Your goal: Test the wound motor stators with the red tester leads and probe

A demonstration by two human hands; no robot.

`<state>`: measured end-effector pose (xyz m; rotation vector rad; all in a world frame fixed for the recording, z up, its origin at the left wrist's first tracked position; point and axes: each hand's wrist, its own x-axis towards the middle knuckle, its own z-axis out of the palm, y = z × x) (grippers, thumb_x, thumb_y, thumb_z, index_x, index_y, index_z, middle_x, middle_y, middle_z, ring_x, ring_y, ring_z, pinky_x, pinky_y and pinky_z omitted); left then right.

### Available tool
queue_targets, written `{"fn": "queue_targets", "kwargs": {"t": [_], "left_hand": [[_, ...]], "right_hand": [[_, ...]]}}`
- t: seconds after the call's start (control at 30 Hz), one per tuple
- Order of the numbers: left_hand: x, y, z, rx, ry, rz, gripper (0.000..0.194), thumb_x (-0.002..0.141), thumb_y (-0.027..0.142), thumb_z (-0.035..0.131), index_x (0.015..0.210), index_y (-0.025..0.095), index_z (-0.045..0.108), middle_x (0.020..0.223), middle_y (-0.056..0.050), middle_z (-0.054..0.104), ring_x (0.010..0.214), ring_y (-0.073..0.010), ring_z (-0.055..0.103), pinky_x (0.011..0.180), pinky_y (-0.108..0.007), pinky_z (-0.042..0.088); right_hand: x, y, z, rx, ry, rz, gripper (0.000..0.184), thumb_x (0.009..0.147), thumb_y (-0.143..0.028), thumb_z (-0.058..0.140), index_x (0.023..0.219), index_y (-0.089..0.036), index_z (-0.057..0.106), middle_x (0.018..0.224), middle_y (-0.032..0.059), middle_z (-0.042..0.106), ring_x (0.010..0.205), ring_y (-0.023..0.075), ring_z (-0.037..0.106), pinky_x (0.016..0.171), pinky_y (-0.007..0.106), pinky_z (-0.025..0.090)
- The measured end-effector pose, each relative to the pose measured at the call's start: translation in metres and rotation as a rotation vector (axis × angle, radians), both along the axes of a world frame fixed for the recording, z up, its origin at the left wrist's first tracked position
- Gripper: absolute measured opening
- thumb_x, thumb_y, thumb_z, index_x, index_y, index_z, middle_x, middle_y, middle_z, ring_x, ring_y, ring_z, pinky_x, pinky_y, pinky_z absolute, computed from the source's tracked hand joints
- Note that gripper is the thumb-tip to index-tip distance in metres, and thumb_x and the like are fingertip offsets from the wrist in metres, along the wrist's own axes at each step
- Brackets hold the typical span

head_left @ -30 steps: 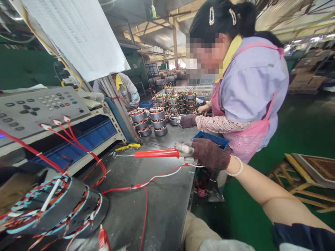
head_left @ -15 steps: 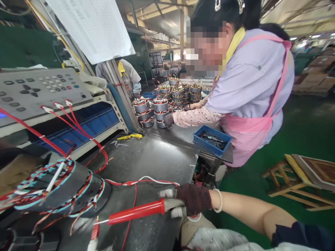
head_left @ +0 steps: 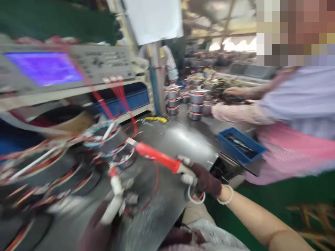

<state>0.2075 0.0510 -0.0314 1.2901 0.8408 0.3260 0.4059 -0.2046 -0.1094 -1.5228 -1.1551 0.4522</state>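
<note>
A: Where is your red test probe?

B: Above the tabletop, slanting inward from its right edge toward a stack of wound stators. The pale tip is beside that stack; whether it touches, I cannot tell.

A: And your fingers?

B: On your right hand they pinch the pale handle behind the red sleeve. Your left hand is blurred: a short red-tipped probe points up from it, but I cannot tell whether its fingers are pinching that or lying loosely around it.

A: Anything you should mind?

B: Your grip behind the sleeve looks sound; I would leave those fingers there, well back from the tip. Steady both wrists before bringing either tip to a lead, since the loose copper ends look easy to snag. Leave slack in the thin red wire too.

A: What lies around you?

B: A nearer stator stack to the left, the bench tester behind it, and a yellow-handled tool toward the tabletop's far end. Beyond the right edge sits a blue bin, just beside a co-worker's pink apron.
</note>
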Motion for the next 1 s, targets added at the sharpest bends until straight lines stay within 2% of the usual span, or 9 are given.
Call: {"fn": "queue_targets", "kwargs": {"t": [0.07, 0.13, 0.3, 0.4, 0.47, 0.63, 0.8, 1.0], "left_hand": [[-0.033, -0.019, -0.001, -0.028, -0.087, 0.103, 0.059, 0.062, 0.062, 0.091, 0.096, 0.016, 0.079, 0.070, -0.005, 0.075, 0.060, -0.0198, 0.066, 0.050, -0.025, 0.050], [-0.043, -0.025, 0.000, -0.041, -0.189, 0.115, 0.057, 0.067, 0.064, 0.089, 0.090, 0.014, 0.076, 0.064, -0.004, 0.072, 0.049, -0.0156, 0.061, 0.043, -0.023, 0.044], [-0.025, 0.005, 0.011, 0.011, -0.312, 0.070, 0.053, 0.077, 0.065, 0.082, 0.091, 0.015, 0.071, 0.058, 0.000, 0.067, 0.038, -0.0122, 0.055, 0.032, -0.020, 0.034], [-0.016, 0.020, 0.018, 0.004, -0.333, 0.066, 0.051, 0.074, 0.064, 0.083, 0.082, 0.016, 0.067, 0.057, 0.001, 0.066, 0.036, -0.0113, 0.054, 0.030, -0.020, 0.033], [-0.017, 0.022, 0.017, 0.010, -0.341, 0.083, 0.050, 0.073, 0.063, 0.084, 0.080, 0.017, 0.066, 0.056, 0.001, 0.065, 0.037, -0.0113, 0.055, 0.030, -0.020, 0.033], [-0.030, 0.014, -0.008, -0.051, -0.220, 0.060, 0.051, 0.080, 0.064, 0.078, 0.092, 0.015, 0.070, 0.059, 0.000, 0.068, 0.037, -0.0120, 0.057, 0.032, -0.021, 0.034], [-0.021, 0.018, -0.036, -0.043, -0.134, 0.000, 0.050, 0.076, 0.063, 0.078, 0.089, 0.017, 0.068, 0.060, -0.001, 0.069, 0.040, -0.0123, 0.059, 0.032, -0.020, 0.034], [-0.021, 0.014, -0.064, -0.061, -0.045, -0.041, 0.045, 0.081, 0.058, 0.075, 0.089, 0.014, 0.070, 0.060, -0.006, 0.072, 0.038, -0.0134, 0.058, 0.030, -0.021, 0.031]], "right_hand": [[0.009, 0.009, -0.005, 0.006, -0.116, -0.104, 0.072, 0.103, -0.052, 0.065, 0.165, -0.021, 0.047, 0.161, 0.0152, 0.056, 0.147, 0.0312, 0.057, 0.125, 0.050, 0.043], [0.017, 0.023, -0.007, -0.010, -0.259, -0.141, 0.069, 0.105, -0.048, 0.063, 0.167, -0.023, 0.044, 0.159, 0.0146, 0.058, 0.145, 0.0309, 0.059, 0.124, 0.052, 0.046], [0.018, 0.059, 0.011, 0.035, -0.581, -0.132, 0.065, 0.106, -0.039, 0.060, 0.167, -0.024, 0.042, 0.152, 0.0129, 0.065, 0.135, 0.0293, 0.068, 0.113, 0.044, 0.059], [0.014, 0.070, 0.024, 0.075, -0.700, -0.152, 0.061, 0.106, -0.036, 0.060, 0.164, -0.024, 0.046, 0.141, 0.0113, 0.073, 0.127, 0.0289, 0.073, 0.108, 0.041, 0.063], [0.016, 0.070, 0.027, 0.062, -0.741, -0.151, 0.059, 0.106, -0.035, 0.060, 0.163, -0.024, 0.048, 0.136, 0.0107, 0.076, 0.120, 0.0286, 0.077, 0.103, 0.040, 0.065], [0.022, 0.058, 0.011, 0.028, -0.778, -0.132, 0.060, 0.107, -0.035, 0.060, 0.164, -0.023, 0.046, 0.134, 0.0126, 0.076, 0.109, 0.0280, 0.080, 0.093, 0.037, 0.068], [0.021, 0.055, 0.001, -0.106, -0.775, -0.091, 0.056, 0.106, -0.036, 0.059, 0.161, -0.023, 0.050, 0.134, 0.0123, 0.076, 0.106, 0.0290, 0.081, 0.092, 0.040, 0.068], [0.026, 0.039, -0.014, -0.209, -0.787, -0.078, 0.056, 0.106, -0.037, 0.057, 0.161, -0.026, 0.050, 0.127, 0.0094, 0.079, 0.099, 0.0255, 0.082, 0.085, 0.035, 0.068]]}}
